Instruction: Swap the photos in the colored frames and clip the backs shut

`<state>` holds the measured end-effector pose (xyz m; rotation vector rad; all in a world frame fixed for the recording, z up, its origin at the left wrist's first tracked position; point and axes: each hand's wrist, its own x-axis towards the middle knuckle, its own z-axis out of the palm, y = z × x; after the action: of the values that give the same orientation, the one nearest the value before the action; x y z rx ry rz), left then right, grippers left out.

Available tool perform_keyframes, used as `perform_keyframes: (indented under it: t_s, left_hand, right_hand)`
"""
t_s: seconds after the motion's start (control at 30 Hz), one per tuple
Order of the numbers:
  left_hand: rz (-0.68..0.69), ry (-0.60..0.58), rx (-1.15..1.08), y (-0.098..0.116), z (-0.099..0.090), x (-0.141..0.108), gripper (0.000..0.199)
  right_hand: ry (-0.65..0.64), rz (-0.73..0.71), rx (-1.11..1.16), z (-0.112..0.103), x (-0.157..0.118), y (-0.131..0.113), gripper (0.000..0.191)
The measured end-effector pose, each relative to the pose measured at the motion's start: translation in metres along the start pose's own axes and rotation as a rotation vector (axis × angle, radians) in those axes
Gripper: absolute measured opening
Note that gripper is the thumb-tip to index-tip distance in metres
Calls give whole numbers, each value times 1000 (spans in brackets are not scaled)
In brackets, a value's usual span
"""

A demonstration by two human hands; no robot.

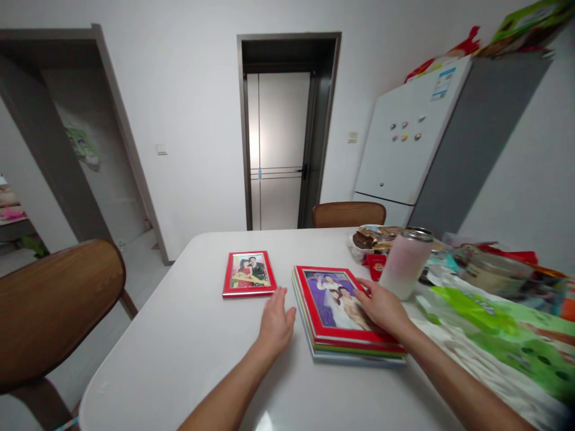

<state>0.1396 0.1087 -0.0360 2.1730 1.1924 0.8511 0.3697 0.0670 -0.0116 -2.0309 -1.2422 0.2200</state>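
A stack of picture frames point(314, 346) lies on the table, with red, green and pale blue edges showing. On its top is a red picture frame point(320, 320) with a wedding photo. My right hand point(381, 305) grips this frame at its right side, fingertips over the photo's edge; part of the grip is hidden. To the left, my left hand point(277, 323) hovers with fingers stretched out, holding nothing. Its fingertips are close to the front right corner of a smaller red picture frame point(227, 278), which lies flat with a couple's photo.
Right of the stack stands a pink and white tumbler point(406, 263). Packaged snacks point(366, 239), a green plastic package point(480, 311) and a clear container point(496, 272) crowd the right side. Wooden chairs point(58, 299) stand at the left and far side of the white table point(179, 359).
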Motion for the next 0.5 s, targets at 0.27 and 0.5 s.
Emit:
perform_keyframes:
  t_s: [0.27, 0.5]
  left_hand:
    - [-57, -81, 336, -55, -66, 11, 50]
    - [-41, -103, 412, -39, -70, -92, 69]
  right_hand:
    - [-252, -518, 36, 79, -82, -95, 40]
    - [-266, -418, -33, 116, -94, -85, 42]
